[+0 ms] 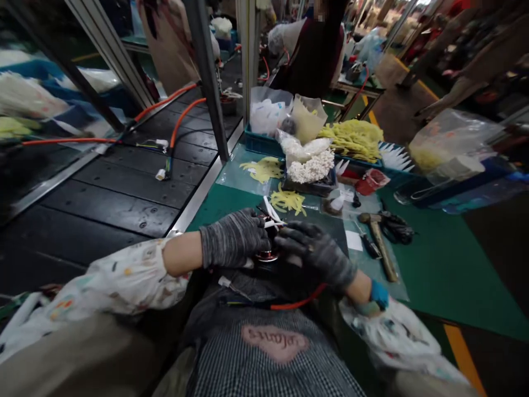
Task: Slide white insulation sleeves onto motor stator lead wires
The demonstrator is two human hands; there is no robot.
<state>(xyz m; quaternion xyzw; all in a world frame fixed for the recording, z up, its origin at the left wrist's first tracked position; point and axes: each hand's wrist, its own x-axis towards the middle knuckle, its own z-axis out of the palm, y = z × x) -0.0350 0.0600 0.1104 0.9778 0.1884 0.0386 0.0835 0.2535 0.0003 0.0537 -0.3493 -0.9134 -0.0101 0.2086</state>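
Observation:
Close to my lap, between both hands, is a dark round part with a shiny copper-coloured ring (268,256). White-sleeved wires (271,214) stick up from its top. My left hand (235,240), in a grey knit glove, is closed around the part's left side. On the other side, my right hand (314,251), gloved the same way, has curled fingers close to the wire ends. What its fingertips grip is hidden and slightly blurred. An orange cable (297,299) runs below the hands across my apron, with a white connector (225,282) nearby.
Yellow strips (288,199) lie just beyond the hands on the green tabletop (438,264). A hammer (379,245) and a screwdriver (371,246) lie at the right. Behind stand bags and bins of white pieces (309,165). A dark slatted conveyor (124,193) with cables and a metal post (210,82) is at left.

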